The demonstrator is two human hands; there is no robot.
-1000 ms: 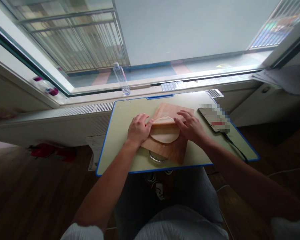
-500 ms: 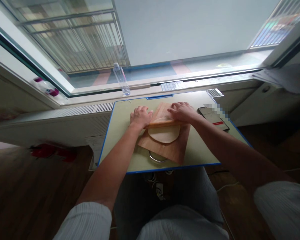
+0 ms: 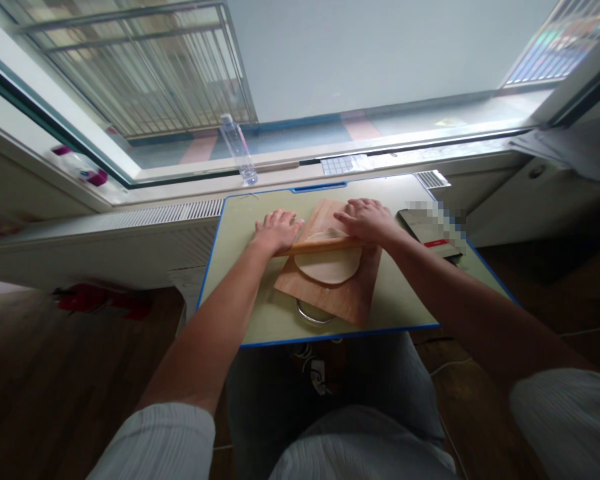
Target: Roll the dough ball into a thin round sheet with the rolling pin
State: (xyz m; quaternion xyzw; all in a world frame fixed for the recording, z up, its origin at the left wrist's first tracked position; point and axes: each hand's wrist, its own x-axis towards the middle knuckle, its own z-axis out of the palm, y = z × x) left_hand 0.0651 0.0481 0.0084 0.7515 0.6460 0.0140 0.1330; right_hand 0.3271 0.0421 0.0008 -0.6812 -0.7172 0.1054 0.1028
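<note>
A wooden rolling pin (image 3: 325, 247) lies across a round, flat sheet of dough (image 3: 329, 268) on a brown wooden board (image 3: 325, 293). My left hand (image 3: 279, 230) rests palm down on the pin's left end, with fingers stretched forward and apart. Over the right end lies my right hand (image 3: 366, 219), palm down too, its fingers spread forward rather than wrapped round the wood. Part of the dough shows beyond the pin, between the hands. A metal handle (image 3: 314, 320) sticks out from under the board's near edge.
The board lies on a pale table with a blue rim (image 3: 340, 337). A phone (image 3: 433, 237) lies at its right side. On the window sill stand a clear bottle (image 3: 239, 150) and a white bottle with purple ends (image 3: 80, 165). Something red (image 3: 93, 300) is on the floor at left.
The pin and both hands have shifted very slightly away from me over the dough. The camera view has tilted a little. Both hands keep the same pose.
</note>
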